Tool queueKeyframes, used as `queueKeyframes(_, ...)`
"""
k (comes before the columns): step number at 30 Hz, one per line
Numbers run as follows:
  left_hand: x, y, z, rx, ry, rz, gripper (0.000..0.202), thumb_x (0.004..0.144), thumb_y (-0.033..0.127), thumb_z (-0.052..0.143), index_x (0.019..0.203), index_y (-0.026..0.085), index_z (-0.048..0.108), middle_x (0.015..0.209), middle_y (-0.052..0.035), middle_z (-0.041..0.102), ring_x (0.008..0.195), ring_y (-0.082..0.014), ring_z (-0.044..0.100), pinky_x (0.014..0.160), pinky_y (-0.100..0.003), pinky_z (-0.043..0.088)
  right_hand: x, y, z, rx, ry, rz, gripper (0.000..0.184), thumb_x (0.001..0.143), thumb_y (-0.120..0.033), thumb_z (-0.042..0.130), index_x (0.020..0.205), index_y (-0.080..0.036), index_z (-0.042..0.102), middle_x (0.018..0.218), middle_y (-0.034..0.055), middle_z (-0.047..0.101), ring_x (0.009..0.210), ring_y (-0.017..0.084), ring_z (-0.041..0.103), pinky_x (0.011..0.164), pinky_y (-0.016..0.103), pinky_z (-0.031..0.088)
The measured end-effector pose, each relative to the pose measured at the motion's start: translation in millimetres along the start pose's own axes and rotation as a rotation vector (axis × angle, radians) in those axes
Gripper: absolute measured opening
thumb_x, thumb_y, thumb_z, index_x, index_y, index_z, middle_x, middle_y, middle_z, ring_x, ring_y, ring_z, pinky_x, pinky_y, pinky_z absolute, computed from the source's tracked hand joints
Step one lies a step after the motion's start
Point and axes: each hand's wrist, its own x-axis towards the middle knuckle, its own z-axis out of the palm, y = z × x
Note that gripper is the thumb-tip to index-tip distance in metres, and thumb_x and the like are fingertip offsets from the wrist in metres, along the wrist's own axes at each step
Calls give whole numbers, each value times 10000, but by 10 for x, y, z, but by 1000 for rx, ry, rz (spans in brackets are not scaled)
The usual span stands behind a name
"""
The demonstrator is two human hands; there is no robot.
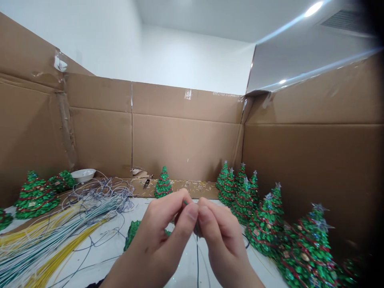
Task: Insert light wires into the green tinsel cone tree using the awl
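My left hand (165,230) and my right hand (220,236) meet at the thumbs in the middle of the view, raised above the white table. Both are closed in a pinch. A bit of green shows between my left thumb and forefinger. Below the joined fingers hangs a thin dark wire (197,260), with a paler strand beside it. The fingers hide the wire ends. Partly behind my left wrist, a green tree piece (132,234) lies on the table. A small decorated Christmas tree (163,183) stands farther back.
Several star-topped trees (246,202) line the right side, and further trees (34,196) stand at left. Bundles of yellow, white and teal wires (75,228) spread across the left, near a white bowl (84,175). A cutter-like tool (146,184) lies at the back. Cardboard walls (186,140) enclose the table.
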Motion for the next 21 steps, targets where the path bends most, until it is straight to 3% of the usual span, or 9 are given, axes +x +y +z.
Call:
queueKeyframes(11,14,20,-15,70,-6,64,323,951,270,380,642,189,430,577,42,441,518,-76,399,494,-195,329,6,25,-1,57,-23,11,380,963,-317,319,599,-206,325,541,-42,316,484,88,327,453,229,282)
queueKeyframes(16,26,-34,106,146,94,162,299,934,199,372,635,191,374,554,56,378,491,-70,366,480,-203,311,-52,65,47,-41,91,23,365,969,-310,323,622,-203,365,548,-47,346,479,80,344,468,225,296)
queueKeyframes(21,5,-57,226,76,162,168,283,937,170,350,657,198,376,556,62,387,483,-67,374,470,-193,325,-77,63,59,-68,126,-38,358,969,-290,313,628,-198,365,559,-47,356,484,71,344,464,212,294)
